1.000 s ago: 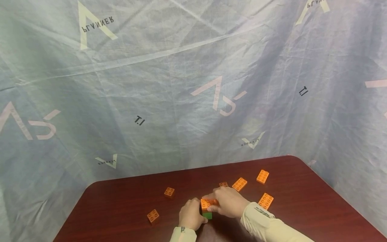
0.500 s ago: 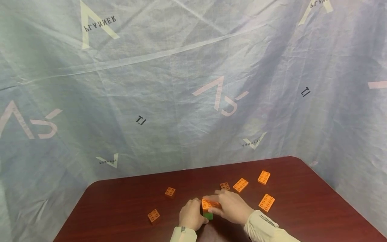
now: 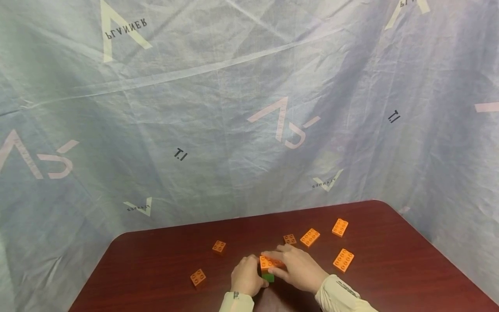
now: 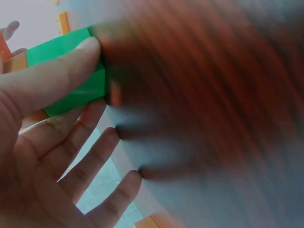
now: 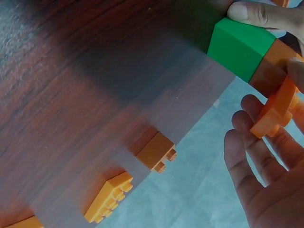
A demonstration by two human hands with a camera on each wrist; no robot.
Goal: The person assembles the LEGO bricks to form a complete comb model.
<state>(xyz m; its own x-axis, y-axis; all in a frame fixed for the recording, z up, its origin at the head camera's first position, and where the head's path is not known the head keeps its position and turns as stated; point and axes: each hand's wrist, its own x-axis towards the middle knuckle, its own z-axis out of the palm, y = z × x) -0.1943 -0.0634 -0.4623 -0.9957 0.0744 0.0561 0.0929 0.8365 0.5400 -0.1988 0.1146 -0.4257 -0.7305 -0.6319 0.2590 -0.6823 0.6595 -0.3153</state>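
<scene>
A small stack of toy building bricks stands on the table between my hands: a green block [image 5: 240, 47] at the bottom, a darker orange brick [image 5: 270, 69] above it, and a bright orange flat brick [image 3: 266, 263] on top. My left hand [image 3: 245, 276] grips the green block, its thumb [image 4: 76, 59] pressed on the near side and the other fingers spread behind. My right hand [image 3: 299, 267] holds the flat brick, which sticks out sideways from the stack under the fingers. Part of the flat brick is hidden by that hand.
On the left of the dark red table [image 3: 163, 251] lie two small orange bricks [image 3: 198, 278]. Another small brick [image 3: 290, 239] and several longer orange bricks [image 3: 344, 260] lie behind and right of my right hand. A printed cloth [image 3: 218, 130] hangs beyond the table.
My right hand has shifted slightly right on the flat brick, showing more of its top and uncovering the small brick behind. The left hand stays on the green block.
</scene>
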